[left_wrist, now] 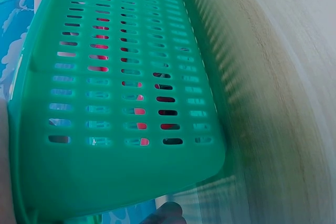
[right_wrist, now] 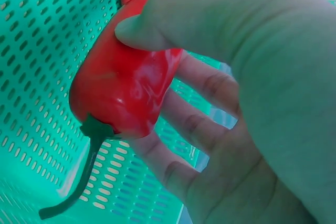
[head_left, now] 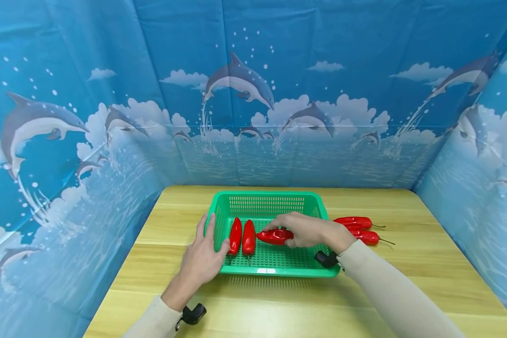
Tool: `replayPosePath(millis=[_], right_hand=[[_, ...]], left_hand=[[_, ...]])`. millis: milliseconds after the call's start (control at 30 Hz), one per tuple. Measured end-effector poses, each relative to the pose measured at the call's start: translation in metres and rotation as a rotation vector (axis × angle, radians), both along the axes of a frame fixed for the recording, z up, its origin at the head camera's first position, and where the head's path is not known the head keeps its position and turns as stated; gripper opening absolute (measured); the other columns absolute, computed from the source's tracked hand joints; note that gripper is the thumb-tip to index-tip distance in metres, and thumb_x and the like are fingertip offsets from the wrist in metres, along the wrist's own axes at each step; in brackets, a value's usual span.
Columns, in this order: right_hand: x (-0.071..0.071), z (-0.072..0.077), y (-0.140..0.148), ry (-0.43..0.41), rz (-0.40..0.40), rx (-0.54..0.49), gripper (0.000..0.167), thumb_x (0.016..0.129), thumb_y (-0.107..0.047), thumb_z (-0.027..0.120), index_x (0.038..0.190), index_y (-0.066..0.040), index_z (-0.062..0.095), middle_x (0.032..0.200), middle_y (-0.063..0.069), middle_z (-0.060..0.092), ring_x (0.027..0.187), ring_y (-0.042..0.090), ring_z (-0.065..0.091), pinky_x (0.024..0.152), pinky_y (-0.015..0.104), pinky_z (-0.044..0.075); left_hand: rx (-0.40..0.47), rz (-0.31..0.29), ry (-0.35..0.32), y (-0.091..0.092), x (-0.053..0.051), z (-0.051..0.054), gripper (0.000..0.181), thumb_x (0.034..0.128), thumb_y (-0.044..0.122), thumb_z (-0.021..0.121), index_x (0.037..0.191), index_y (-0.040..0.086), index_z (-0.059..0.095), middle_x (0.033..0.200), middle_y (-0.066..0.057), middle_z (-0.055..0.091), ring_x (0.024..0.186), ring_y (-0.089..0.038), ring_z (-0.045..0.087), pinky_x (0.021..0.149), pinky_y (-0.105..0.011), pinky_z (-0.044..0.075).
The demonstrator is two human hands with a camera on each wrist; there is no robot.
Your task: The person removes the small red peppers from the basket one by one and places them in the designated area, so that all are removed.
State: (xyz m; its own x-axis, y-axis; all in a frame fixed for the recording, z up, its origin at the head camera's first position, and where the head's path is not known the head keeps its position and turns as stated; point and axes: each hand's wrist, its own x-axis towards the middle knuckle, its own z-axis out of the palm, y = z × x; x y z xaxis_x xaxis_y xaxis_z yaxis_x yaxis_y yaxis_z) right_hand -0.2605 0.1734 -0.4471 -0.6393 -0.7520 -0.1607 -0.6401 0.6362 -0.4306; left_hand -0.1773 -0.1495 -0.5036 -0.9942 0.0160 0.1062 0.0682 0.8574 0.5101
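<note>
The right hand (head_left: 308, 227) pinches a red pepper (head_left: 273, 236) inside the green basket (head_left: 287, 272); the left hand (head_left: 200, 257) lies spread at its left side. Turning the stem (right_wrist: 88, 169) nearward should align it with the neighbouring pepper (head_left: 249, 238).

The basket (head_left: 295, 272) looks like moulded plastic, smooth between its perforations, with a bright glint on the near rim. The held pepper (right_wrist: 115, 87) has a smooth, glossy, plastic-looking skin with pale highlights; its stem (right_wrist: 86, 166) is duller. The peppers on the desk (head_left: 355, 222) shine as well. The desk (head_left: 160, 263) itself shows wood grain under a slight sheen. The backdrop (head_left: 186, 37) is creased sheeting, cloth or plastic being hard to tell. The sleeves (head_left: 388, 277) are matt cloth; the wrist-worn devices (head_left: 193, 313) resemble black plastic.
</note>
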Motion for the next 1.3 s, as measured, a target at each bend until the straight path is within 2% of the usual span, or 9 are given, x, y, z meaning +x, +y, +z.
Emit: replayPosePath(millis=[300,533,700,867,1100,1300], right_hand=[[0.003,0.006,0.002,0.025,-0.006,-0.010,0.067,0.102,0.000,0.084,0.163,-0.024,0.070,0.163,0.003,0.069,0.142,0.028,0.066,0.107,0.047,0.067],[0.006,0.012,0.007,0.071,0.008,-0.022,0.069,0.101,0.002,0.084,0.164,-0.022,0.069,0.164,0.003,0.069,0.146,0.031,0.066,0.114,0.054,0.064],[0.007,0.016,0.011,0.106,0.023,-0.052,0.067,0.100,0.003,0.085,0.161,-0.020,0.071,0.160,0.005,0.071,0.141,0.032,0.068,0.107,0.050,0.068],[0.010,0.023,0.015,0.121,0.025,-0.073,0.067,0.100,0.005,0.084,0.161,-0.020,0.071,0.154,0.003,0.074,0.134,0.028,0.070,0.101,0.044,0.069],[0.012,0.029,0.023,0.166,0.030,-0.111,0.065,0.100,0.005,0.084,0.160,-0.020,0.072,0.152,0.004,0.075,0.135,0.030,0.070,0.101,0.045,0.069],[0.014,0.032,0.030,0.180,0.016,-0.112,0.066,0.100,0.005,0.083,0.159,-0.020,0.072,0.148,0.002,0.075,0.131,0.027,0.070,0.099,0.043,0.069]], left_hand=[[-0.007,0.002,-0.006,0.000,0.001,0.000,0.095,0.1159,0.050,0.062,0.189,0.014,0.013,0.198,-0.013,0.011,0.057,-0.020,0.056,0.060,-0.035,0.048],[-0.011,0.002,-0.011,0.000,0.002,0.002,0.095,0.1159,0.050,0.062,0.189,0.014,0.013,0.198,-0.013,0.010,0.057,-0.020,0.057,0.060,-0.035,0.048],[-0.023,0.003,-0.005,0.000,0.003,0.002,0.095,0.1158,0.050,0.061,0.189,0.013,0.014,0.197,-0.014,0.012,0.058,-0.019,0.057,0.062,-0.035,0.049],[-0.011,0.006,-0.004,0.000,0.003,0.004,0.095,0.1161,0.050,0.062,0.189,0.012,0.015,0.197,-0.013,0.011,0.058,-0.020,0.057,0.059,-0.035,0.048],[-0.009,0.005,-0.004,0.000,0.003,0.004,0.094,0.1157,0.049,0.062,0.189,0.013,0.015,0.197,-0.013,0.012,0.060,-0.020,0.059,0.060,-0.035,0.048],[-0.015,0.006,0.002,0.000,0.003,0.004,0.094,0.1155,0.049,0.062,0.189,0.013,0.016,0.197,-0.014,0.013,0.061,-0.021,0.060,0.062,-0.035,0.050]])
